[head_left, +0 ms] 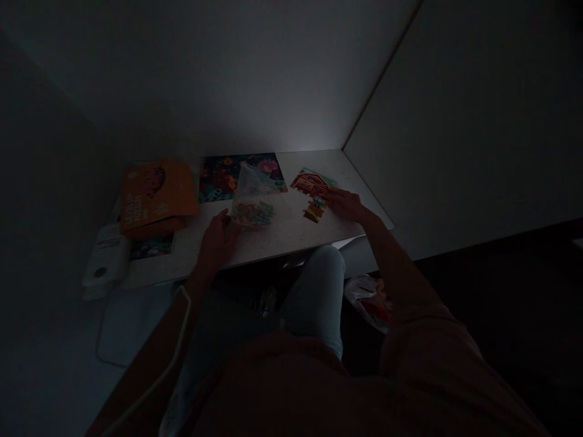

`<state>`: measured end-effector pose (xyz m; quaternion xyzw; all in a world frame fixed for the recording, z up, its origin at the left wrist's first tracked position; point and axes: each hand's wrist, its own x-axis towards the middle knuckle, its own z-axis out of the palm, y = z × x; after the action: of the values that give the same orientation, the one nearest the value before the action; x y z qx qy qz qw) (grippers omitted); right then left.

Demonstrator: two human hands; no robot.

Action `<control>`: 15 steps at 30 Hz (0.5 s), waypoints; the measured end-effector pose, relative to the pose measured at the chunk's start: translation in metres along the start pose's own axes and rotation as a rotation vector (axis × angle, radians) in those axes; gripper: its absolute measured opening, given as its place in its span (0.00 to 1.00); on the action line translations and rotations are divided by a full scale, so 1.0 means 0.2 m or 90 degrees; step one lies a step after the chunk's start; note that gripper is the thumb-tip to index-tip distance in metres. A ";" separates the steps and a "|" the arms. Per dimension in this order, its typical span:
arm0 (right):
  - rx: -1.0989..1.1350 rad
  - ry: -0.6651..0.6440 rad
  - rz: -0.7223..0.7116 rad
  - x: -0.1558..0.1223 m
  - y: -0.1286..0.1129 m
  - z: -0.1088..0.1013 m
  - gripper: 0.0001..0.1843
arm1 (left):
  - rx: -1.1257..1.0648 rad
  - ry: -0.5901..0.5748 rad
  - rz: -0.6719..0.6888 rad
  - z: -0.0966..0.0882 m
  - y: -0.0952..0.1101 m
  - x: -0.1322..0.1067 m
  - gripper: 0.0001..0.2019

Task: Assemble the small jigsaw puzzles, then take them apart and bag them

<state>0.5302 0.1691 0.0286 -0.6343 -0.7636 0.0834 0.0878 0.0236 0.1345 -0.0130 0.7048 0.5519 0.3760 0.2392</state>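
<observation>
Sleeved arms [401, 273], left hand [217, 243] open by a clear bag [252, 200] of apparent puzzle pieces [252, 213], right hand [345, 204] flat on others [314, 209]

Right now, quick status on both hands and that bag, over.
Left hand beside clear plastic bag of colourful pieces. Right hand at red barn puzzle pieces. Orange box farther left.

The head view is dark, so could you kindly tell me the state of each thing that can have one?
Clear plastic bag: on the desk, colourful pieces inside.
Orange box: lying tilted at the desk's left.
Floral picture sheet: flat, partly behind the bag.
Barn picture pieces: flat, partly joined.
Left hand: beside the bag.
Right hand: fingertips at the barn pieces.
</observation>
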 end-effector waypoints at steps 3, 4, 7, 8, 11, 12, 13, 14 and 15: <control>-0.013 0.042 0.042 -0.10 -0.05 0.03 0.27 | 0.009 0.013 0.005 0.00 0.00 0.00 0.40; -0.007 0.049 0.034 -0.13 -0.08 0.05 0.30 | 0.011 0.013 0.007 0.00 0.00 0.00 0.40; 0.031 0.059 -0.024 -0.17 -0.17 0.08 0.40 | 0.013 -0.002 0.009 -0.01 0.00 0.00 0.41; 0.041 0.058 -0.040 -0.17 -0.19 0.08 0.40 | 0.013 -0.006 0.010 -0.01 0.00 0.00 0.42; 0.048 0.052 -0.058 -0.15 -0.24 0.06 0.33 | 0.006 -0.004 0.013 -0.02 0.02 0.00 0.41; 0.037 0.048 -0.058 -0.14 -0.24 0.05 0.31 | 0.004 -0.002 0.013 -0.02 0.02 0.00 0.41; 0.017 0.043 -0.060 -0.13 -0.24 0.03 0.30 | 0.003 -0.004 0.013 -0.02 0.02 0.00 0.40; -0.010 0.038 -0.064 -0.13 -0.24 0.02 0.28 | 0.003 -0.007 0.014 -0.02 0.02 0.00 0.40; -0.041 0.031 -0.069 -0.12 -0.24 0.01 0.27 | 0.002 -0.010 0.015 -0.02 0.02 0.00 0.40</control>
<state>0.4890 0.1364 0.0372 -0.5961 -0.7968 0.0385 0.0908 0.0229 0.1334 -0.0067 0.7144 0.5427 0.3722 0.2379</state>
